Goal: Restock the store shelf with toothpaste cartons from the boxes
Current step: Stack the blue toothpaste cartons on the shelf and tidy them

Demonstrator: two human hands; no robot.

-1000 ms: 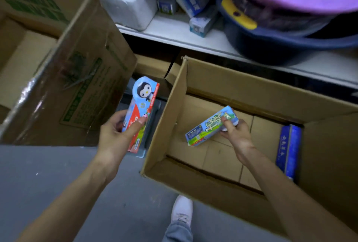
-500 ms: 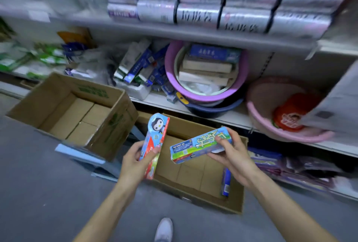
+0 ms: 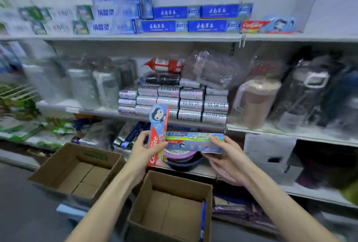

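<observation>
My left hand (image 3: 142,152) grips an upright red and blue toothpaste carton with a penguin on it (image 3: 157,125). My right hand (image 3: 224,156) holds a blue and green toothpaste carton (image 3: 193,142) level, its left end touching the penguin carton. Both cartons are at chest height in front of the shelves. The top shelf (image 3: 135,37) carries stacked toothpaste cartons: white and blue ones (image 3: 116,12), dark blue ones (image 3: 193,19) and a red and blue one (image 3: 269,25) at the right end. Below my arms stands an open cardboard box (image 3: 170,187) with one blue carton (image 3: 202,220) upright against its right wall.
A second open cardboard box (image 3: 77,164) sits on the floor at the left. The middle shelf (image 3: 271,131) holds jugs, wrapped bottles and stacked silver rolls (image 3: 182,102). Basins (image 3: 182,161) sit on the lower shelf behind my hands. Grey floor lies at the lower left.
My head has tilted up from the boxes to the shelves. Both hands rose with their cartons, and the two cartons came together until they touch.
</observation>
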